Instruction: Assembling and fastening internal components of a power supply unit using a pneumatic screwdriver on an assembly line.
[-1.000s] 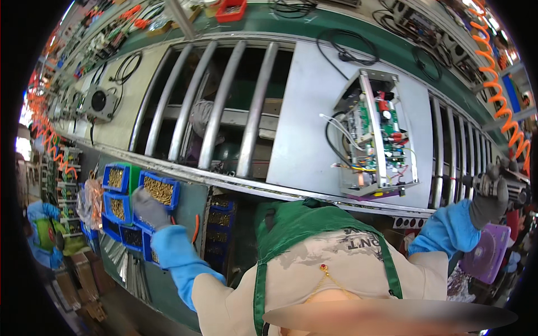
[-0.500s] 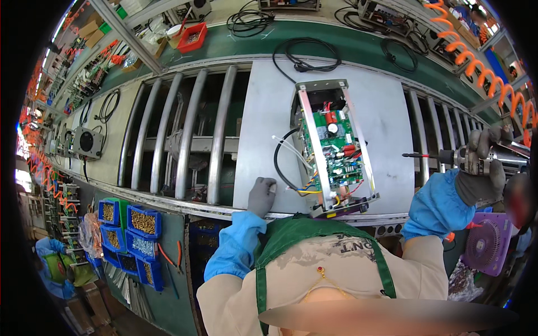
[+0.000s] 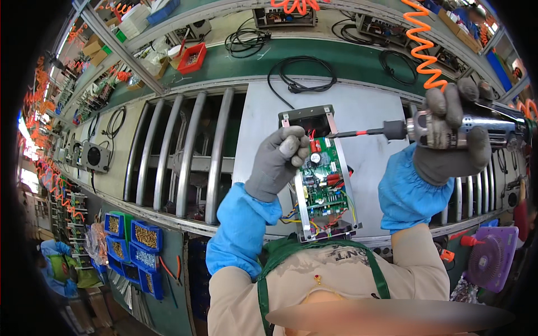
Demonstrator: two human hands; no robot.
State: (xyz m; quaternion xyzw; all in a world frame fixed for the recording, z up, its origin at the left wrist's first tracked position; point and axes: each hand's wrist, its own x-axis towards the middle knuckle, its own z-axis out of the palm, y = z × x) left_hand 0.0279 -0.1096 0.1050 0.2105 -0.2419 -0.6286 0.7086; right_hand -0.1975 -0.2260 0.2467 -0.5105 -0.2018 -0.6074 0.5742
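My right hand (image 3: 451, 137) is wrapped round a silver air screwdriver (image 3: 499, 133), held level above the bench. Its long dark bit (image 3: 358, 133) has a red band and points left over the open unit. My left hand (image 3: 277, 159), in a grey glove, is raised over the unit's left side, fingers pinched close to the bit's tip. Whatever lies between them is too small to make out. Below both hands stands an open metal-framed unit (image 3: 303, 196) holding a green circuit board (image 3: 322, 190) with red and white parts and coloured wires.
The unit rests on a pale metal plate (image 3: 258, 120) between roller sections (image 3: 193, 154). A coiled black cable (image 3: 302, 75) lies behind it. Blue bins (image 3: 147, 235) of screws stand at lower left, a purple fan (image 3: 493, 257) at right. An orange coiled air hose (image 3: 423, 45) hangs at upper right.
My right hand has swung the screwdriver left and up, bringing its bit over the unit. My left hand has risen from the plate's front edge to the bit's tip, fingers now pinched.
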